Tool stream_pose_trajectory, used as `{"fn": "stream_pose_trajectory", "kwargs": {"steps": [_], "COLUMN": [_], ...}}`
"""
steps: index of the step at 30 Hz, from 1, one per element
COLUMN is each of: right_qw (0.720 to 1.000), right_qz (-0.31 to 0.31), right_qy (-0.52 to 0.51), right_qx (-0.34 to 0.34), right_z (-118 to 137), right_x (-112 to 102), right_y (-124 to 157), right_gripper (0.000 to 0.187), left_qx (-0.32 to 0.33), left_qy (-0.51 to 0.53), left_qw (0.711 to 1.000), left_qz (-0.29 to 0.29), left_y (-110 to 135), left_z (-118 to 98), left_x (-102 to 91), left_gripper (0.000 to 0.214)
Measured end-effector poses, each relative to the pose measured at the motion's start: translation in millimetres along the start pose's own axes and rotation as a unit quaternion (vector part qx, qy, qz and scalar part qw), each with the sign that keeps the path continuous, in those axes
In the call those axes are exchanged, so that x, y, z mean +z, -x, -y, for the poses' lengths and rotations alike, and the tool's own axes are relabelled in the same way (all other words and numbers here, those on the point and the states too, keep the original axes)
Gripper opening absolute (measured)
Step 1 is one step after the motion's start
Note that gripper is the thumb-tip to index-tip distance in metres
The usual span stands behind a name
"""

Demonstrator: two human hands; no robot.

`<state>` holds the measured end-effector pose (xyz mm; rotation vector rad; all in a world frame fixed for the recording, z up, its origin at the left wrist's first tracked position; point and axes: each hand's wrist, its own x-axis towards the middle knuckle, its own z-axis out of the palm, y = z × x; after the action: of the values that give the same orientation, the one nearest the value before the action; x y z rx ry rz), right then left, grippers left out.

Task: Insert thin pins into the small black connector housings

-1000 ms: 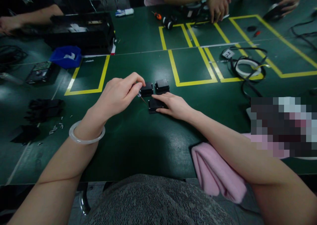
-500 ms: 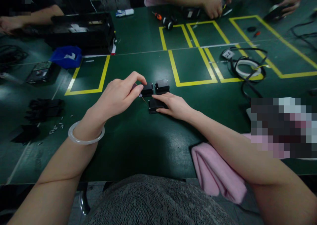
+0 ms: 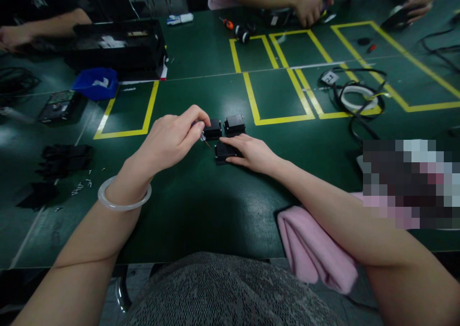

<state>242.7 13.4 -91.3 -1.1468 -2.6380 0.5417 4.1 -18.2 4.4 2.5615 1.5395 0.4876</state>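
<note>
In my left hand is a screwdriver, its handle mostly covered by my closed fingers. The thin shaft slants down to the left end of a small black block-shaped part. My right hand is closed around that part, thumb and fingers on its near and far sides, steadying it on the table. Just behind it sit two similar black parts, one beside my left fingertips and another further right. Small light screws show at their ends.
Loose screws and a heap of black parts lie at left, near a blue bin and a long black box. A coiled cable is at right, a pink cloth at the front edge. Co-workers' hands work across the table.
The view has shifted very slightly. My hands, the screwdriver and the black parts keep almost the same places. Across the table, a co-worker's hands have moved a little.
</note>
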Motion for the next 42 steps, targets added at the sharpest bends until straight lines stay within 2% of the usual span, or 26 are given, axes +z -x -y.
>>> {"fn": "stream_pose_trajectory", "kwargs": {"steps": [14, 21, 37, 42], "right_qw": [1.0, 1.0, 1.0, 1.0], "right_qz": [-0.006, 0.009, -0.008, 0.005], "right_qy": [0.002, 0.004, 0.0, -0.004], "right_qx": [-0.006, 0.012, -0.008, 0.006], "right_z": [-1.3, 3.6, -1.9, 1.3], "right_x": [1.5, -1.7, 1.6, -1.1], "right_y": [-0.7, -0.8, 0.0, -0.7], "right_gripper": [0.062, 0.063, 0.062, 0.063], "left_qx": [0.006, -0.012, -0.004, 0.0], "left_qy": [-0.007, -0.011, -0.031, -0.029], "left_qw": [1.0, 1.0, 0.999, 1.0], "left_qz": [-0.002, -0.008, -0.013, 0.004], "left_y": [0.4, -0.1, 0.5, 0.2], "left_z": [1.3, -0.4, 1.9, 1.5], "left_x": [2.2, 3.7, 4.8, 3.0], "left_gripper": [0.035, 0.035, 0.035, 0.037]}}
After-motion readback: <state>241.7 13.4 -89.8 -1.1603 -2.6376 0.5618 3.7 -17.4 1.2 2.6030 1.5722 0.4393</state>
